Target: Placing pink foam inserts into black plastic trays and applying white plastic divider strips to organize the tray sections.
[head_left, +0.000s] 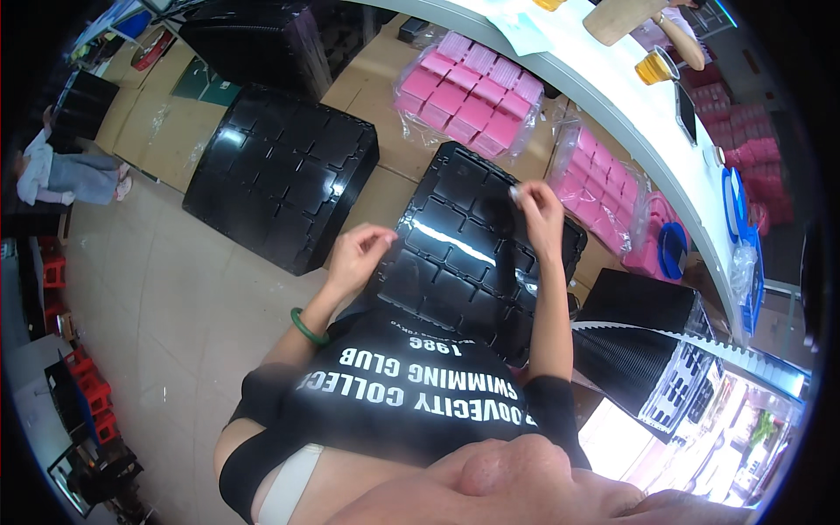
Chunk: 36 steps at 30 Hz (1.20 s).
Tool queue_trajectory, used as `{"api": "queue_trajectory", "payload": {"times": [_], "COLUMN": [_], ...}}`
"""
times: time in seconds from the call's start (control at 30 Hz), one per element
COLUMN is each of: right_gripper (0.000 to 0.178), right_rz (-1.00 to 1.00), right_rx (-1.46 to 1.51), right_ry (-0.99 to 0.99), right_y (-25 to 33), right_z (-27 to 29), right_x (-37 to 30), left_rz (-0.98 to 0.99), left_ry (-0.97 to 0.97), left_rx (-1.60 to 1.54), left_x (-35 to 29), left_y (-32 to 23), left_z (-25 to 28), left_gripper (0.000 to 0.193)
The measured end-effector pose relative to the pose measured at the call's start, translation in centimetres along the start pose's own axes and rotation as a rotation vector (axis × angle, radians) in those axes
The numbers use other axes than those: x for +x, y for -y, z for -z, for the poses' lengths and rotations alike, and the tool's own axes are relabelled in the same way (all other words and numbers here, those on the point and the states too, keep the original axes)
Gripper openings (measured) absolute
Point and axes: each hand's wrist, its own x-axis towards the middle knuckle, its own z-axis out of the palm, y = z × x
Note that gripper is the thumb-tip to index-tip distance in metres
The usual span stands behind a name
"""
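In front of me lies a shiny black plastic tray (457, 203) with moulded compartments, on top of what looks like a stack. My left hand (357, 255), with a green bangle (308, 327) on its wrist, is closed in a pinch beside the tray's left edge. Whatever it may hold is too small to make out. Over the tray's far right part, my right hand (540, 212) pinches thumb and fingers together. A small whitish bit shows at its fingertips, but its kind is unclear.
Another black tray stack (280, 175) stands to the left. Pink blocks in clear wrap (472, 92) lie beyond, with more pink packs (599, 188) at right. A white curved counter (612, 87) bears a cup (656, 66) and a phone (685, 114). A person (66, 171) is far left.
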Motion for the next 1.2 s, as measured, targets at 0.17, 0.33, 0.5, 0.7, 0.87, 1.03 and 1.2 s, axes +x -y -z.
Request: {"api": "queue_trajectory", "payload": {"times": [0.17,0.33,0.5,0.7,0.87,1.03,1.2], "right_gripper": [0.005,0.009,0.026,0.031,0.03,0.029,0.026], "right_rz": [-0.186,-0.527,-1.008,-1.249,-1.254,-1.25,-1.078], "right_rx": [-0.252,-1.08,-1.068,-0.835,-0.804,-0.764,-0.865], "right_ry": [-0.199,-0.43,-0.785,-0.703,-0.703,-0.697,-0.667], "right_y": [5.7,7.8,9.2,4.7,6.8,11.2,9.3], "right_z": [10.0,17.7,14.6,17.7,17.7,17.1,18.1], "right_x": [-19.7,-48.5,-68.4,-83.0,-84.8,-87.0,-84.1], "left_rz": [-0.388,-0.56,-0.781,-0.596,-0.506,-0.513,-0.572], "left_ry": [-0.054,0.232,0.163,-0.437,-0.594,-0.596,-0.715], "left_rx": [0.299,0.981,1.14,0.974,0.8,0.763,0.674], "left_x": [10.5,23.8,31.7,41.9,42.7,36.3,35.0], "left_y": [-6.3,-7.6,-2.4,1.3,1.6,1.5,-3.3], "left_z": [-0.8,-6.1,-12.8,-9.4,-12.2,-16.0,-16.7], "left_gripper": [0.019,0.026,0.031,0.039,0.034,0.034,0.033]}}
